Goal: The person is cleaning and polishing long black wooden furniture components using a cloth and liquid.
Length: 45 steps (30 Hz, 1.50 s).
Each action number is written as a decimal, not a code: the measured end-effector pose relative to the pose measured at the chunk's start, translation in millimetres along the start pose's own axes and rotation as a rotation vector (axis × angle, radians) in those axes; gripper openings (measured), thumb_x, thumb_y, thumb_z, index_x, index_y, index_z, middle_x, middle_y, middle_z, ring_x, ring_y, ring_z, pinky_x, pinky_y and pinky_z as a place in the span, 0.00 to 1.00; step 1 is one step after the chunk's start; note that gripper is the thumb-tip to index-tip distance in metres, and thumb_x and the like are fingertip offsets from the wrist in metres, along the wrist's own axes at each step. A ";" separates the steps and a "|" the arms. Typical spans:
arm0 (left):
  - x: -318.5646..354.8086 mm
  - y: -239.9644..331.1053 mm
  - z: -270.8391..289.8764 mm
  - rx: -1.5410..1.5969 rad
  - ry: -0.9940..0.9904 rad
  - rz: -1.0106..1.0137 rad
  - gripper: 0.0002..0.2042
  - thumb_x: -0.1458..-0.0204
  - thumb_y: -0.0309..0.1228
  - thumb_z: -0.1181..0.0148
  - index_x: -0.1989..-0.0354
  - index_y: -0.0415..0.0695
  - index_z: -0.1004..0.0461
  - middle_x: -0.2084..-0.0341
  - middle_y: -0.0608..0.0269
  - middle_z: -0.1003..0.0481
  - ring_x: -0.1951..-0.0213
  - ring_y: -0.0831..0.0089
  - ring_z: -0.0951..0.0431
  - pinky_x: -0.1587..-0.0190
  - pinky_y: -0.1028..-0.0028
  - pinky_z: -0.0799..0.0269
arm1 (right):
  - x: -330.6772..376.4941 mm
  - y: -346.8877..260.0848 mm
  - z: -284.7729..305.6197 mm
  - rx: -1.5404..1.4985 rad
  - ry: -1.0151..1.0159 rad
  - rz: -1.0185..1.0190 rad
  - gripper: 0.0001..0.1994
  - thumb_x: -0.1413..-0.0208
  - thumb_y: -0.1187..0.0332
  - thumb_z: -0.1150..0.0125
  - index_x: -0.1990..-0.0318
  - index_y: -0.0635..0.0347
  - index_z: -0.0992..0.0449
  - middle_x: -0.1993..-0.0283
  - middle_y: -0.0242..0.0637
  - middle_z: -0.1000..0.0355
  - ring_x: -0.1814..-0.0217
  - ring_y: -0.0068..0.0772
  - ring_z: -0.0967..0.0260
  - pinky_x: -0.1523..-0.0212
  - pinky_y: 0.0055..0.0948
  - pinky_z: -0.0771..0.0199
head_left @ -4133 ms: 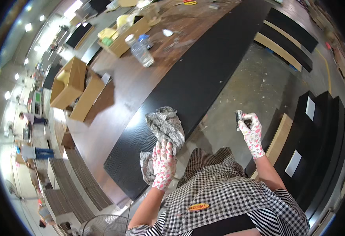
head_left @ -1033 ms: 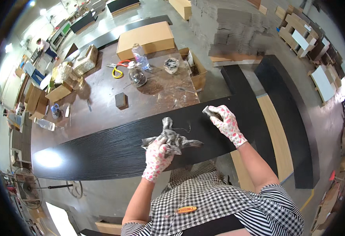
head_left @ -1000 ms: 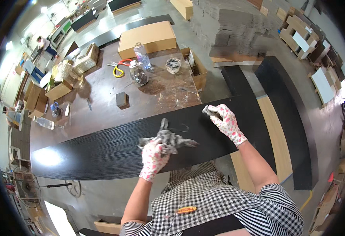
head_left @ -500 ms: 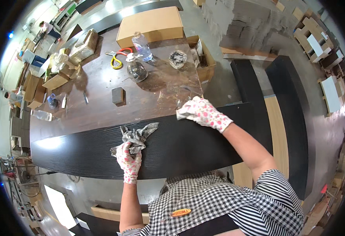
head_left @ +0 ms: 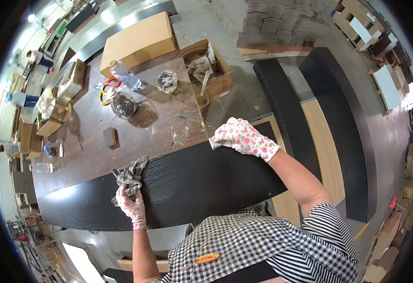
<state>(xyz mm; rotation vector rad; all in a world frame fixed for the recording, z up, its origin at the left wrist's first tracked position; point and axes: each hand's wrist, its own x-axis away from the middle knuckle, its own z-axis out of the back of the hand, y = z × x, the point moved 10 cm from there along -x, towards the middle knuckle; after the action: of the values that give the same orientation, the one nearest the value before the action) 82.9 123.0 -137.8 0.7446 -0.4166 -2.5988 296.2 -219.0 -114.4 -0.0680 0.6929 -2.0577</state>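
A long black wood-grained board (head_left: 187, 184) lies along the near side of the table. My left hand (head_left: 132, 207), in a white flowered glove, is closed on a crumpled grey rag (head_left: 130, 177) resting on the board's left part. At the far edge, toward the right end, my right hand (head_left: 244, 137) wears a matching glove. Its fingers pinch a small pale piece (head_left: 214, 144) against that edge; its exact kind is hidden by the fingers.
On the brown table (head_left: 159, 129) stand a dark block (head_left: 110, 137), a round bottle (head_left: 123, 104), a clear bottle (head_left: 125, 75), scissors (head_left: 104, 94) and a cardboard box (head_left: 138, 40). An open carton (head_left: 216, 78) sits beyond its right edge. Black boards (head_left: 286, 108) lie at the right.
My left hand and the rag have moved left and slightly nearer. The view has shifted, so the table's things appear farther left. My right hand stays at the board's far edge, now nearer its right end.
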 end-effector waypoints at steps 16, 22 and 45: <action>0.9 -0.1 -1.4 -0.004 0.010 0.036 0.21 0.54 0.33 0.33 0.53 0.39 0.30 0.56 0.52 0.29 0.54 0.55 0.28 0.48 0.61 0.34 | 83.1 110.1 69.3 0.013 0.130 -0.257 0.09 0.52 0.67 0.35 0.61 0.49 0.20 0.59 0.27 0.24 0.53 0.36 0.31 0.48 0.34 0.31; -2.1 6.6 -3.4 -0.016 0.022 0.029 0.21 0.56 0.30 0.33 0.53 0.39 0.29 0.57 0.51 0.28 0.54 0.55 0.28 0.49 0.61 0.34 | 4.3 19.8 2.6 0.104 0.124 0.113 0.06 0.51 0.65 0.40 0.65 0.40 0.22 0.63 0.26 0.26 0.59 0.36 0.31 0.54 0.33 0.31; -1.7 0.1 -5.0 0.022 0.005 0.044 0.22 0.56 0.28 0.32 0.52 0.39 0.30 0.55 0.52 0.29 0.52 0.55 0.28 0.47 0.62 0.34 | 28.2 51.4 25.8 -0.016 0.078 0.041 0.09 0.53 0.68 0.34 0.63 0.51 0.21 0.58 0.30 0.24 0.52 0.38 0.31 0.50 0.34 0.31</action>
<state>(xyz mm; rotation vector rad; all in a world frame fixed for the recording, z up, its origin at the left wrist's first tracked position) 87.0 122.8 -141.1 0.7412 -0.4558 -2.5542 327.6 -273.9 -124.5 0.0171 0.7523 -2.0242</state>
